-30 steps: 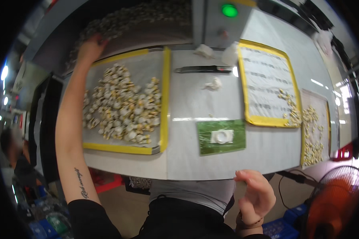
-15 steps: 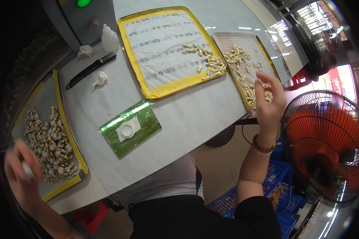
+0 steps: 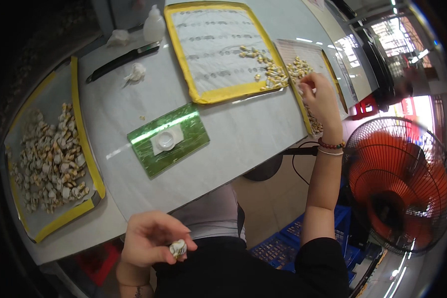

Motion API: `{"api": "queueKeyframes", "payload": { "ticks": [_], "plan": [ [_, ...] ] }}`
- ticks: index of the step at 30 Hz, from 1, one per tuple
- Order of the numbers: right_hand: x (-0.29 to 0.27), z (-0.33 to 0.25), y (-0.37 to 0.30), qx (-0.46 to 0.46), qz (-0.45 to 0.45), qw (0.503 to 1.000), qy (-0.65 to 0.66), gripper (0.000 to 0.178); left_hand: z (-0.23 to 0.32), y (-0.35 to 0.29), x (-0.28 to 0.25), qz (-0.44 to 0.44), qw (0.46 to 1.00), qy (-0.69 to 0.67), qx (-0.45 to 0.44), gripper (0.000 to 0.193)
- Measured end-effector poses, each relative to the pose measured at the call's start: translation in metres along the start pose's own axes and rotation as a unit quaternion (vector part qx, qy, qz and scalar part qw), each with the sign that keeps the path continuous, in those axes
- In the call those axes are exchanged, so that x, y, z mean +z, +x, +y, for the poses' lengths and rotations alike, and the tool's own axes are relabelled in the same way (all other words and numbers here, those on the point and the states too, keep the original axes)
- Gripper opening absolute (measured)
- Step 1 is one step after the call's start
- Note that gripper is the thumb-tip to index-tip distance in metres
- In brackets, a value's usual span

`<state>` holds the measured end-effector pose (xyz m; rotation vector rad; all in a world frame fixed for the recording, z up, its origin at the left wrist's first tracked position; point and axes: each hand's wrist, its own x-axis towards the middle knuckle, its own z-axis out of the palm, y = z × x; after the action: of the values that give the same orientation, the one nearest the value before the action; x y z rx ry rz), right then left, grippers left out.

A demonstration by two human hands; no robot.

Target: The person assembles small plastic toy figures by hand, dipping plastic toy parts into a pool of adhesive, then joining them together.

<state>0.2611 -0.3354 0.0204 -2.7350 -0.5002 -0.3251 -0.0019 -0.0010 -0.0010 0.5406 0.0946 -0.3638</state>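
My left hand [image 3: 149, 239] is in front of the table's near edge, its thumb and fingers closed on a small rounded white-and-yellow piece [image 3: 178, 248]. Similar chunky pieces [image 3: 54, 164] lie heaped in a yellow-edged tray [image 3: 88, 166] on the left. At the right, my right hand [image 3: 319, 97] hovers over a shallow tray [image 3: 343, 102] of slimmer yellow-and-white pieces [image 3: 299, 67]. Its thumb and fingertips are pinched together; whatever is between them is too small to make out.
A cloth-lined yellow-framed tray [image 3: 223, 94] holds more slim pieces on its right side. A green plate [image 3: 188, 144] carries a small white round dish [image 3: 165, 141]. Behind lie a black-handled tool [image 3: 114, 64], crumpled tissue [image 3: 135, 73] and a white bottle [image 3: 154, 26]. An orange-bladed fan [image 3: 397, 184] stands right.
My left hand has moved from beside the left tray rightward to the front of my body, holding a piece. My right hand has reached farther over the right tray and its fingers have closed.
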Motion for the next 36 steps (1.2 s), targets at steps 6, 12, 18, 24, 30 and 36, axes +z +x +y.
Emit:
{"api": "queueKeyframes", "payload": {
  "ticks": [6, 12, 18, 24, 30, 36],
  "plan": [
    [-0.009, -0.062, -0.018, -0.013, 0.005, 0.944, 0.331, 0.007, -0.012, 0.009, -0.008, -0.037, 0.998, -0.051, 0.025, 0.049],
    [-0.004, -0.146, -0.044, -0.111, -0.117, 0.904, 0.395, 0.02, -0.008, 0.008, -0.011, -0.078, 0.994, -0.073, 0.012, 0.047],
    [0.015, -0.188, -0.047, -0.026, -0.119, 0.898, 0.423, 0.017, -0.003, 0.002, -0.009, -0.063, 0.994, -0.086, 0.019, 0.048],
    [0.025, -0.196, -0.034, -0.236, -0.163, 0.913, 0.29, 0.018, -0.001, -0.003, -0.011, -0.093, 0.987, -0.132, 0.007, 0.046],
    [0.043, -0.2, -0.033, -0.223, -0.139, 0.929, 0.261, 0.02, 0.001, -0.005, -0.01, -0.096, 0.986, -0.134, -0.017, 0.044],
    [0.05, -0.201, -0.029, -0.279, -0.163, 0.922, 0.215, 0.019, 0.002, -0.007, -0.01, -0.029, 0.991, -0.121, -0.041, 0.05]
  ]
}}
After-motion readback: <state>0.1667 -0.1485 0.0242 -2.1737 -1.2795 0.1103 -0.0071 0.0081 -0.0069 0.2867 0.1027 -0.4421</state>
